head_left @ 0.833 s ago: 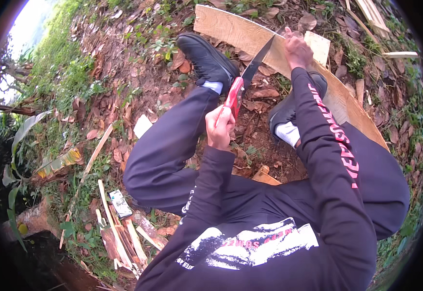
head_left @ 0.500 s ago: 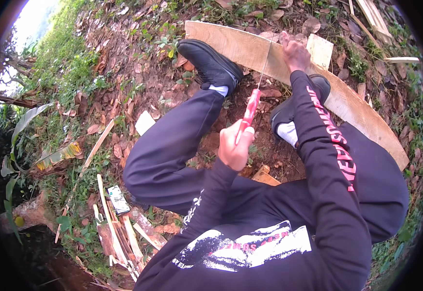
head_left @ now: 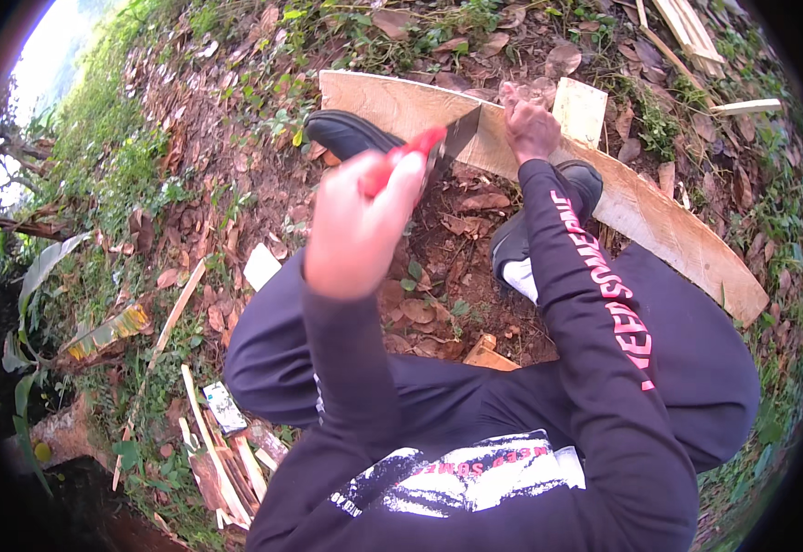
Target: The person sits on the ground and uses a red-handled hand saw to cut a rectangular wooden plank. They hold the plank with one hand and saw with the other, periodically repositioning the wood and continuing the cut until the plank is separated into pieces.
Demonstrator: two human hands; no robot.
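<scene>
**Left hand [head_left: 360, 225] clamped on a red-handled saw [head_left: 461, 134], blade at a long plank [head_left: 401, 99]**

The left hand's grip is closed round the red handle [head_left: 426, 141], thumb along it; the hand is somewhat blurred. From there the dark blade slants far and right, reaching across the near part of the plank. I cannot tell how deep it sits in the wood.

Just right of the blade, the right hand [head_left: 530, 126] lies on the plank, fingers curled toward the far edge. Whether that grip clamps the edge I cannot tell.

The plank, pale and flat, lies on the leaf-strewn ground [head_left: 461, 267], running from the far left past both feet to the nearer right, outside the right leg. The left shoe [head_left: 348, 135], black, is at its near side toward the left end; the right shoe [head_left: 582, 184] meets its near edge just below the right wrist. A squarish wood piece [head_left: 580, 110] lies at the plank's far side, right of the right hand.

Nearer, between the legs, is a small wooden offcut [head_left: 491, 355]. A pale block [head_left: 261, 267] lies left of the left leg. Near left, a pile of split sticks [head_left: 228, 474] lies beside a flat, pale-patterned rectangular object [head_left: 225, 408]. More pale slats [head_left: 689, 35] lie far right.
</scene>
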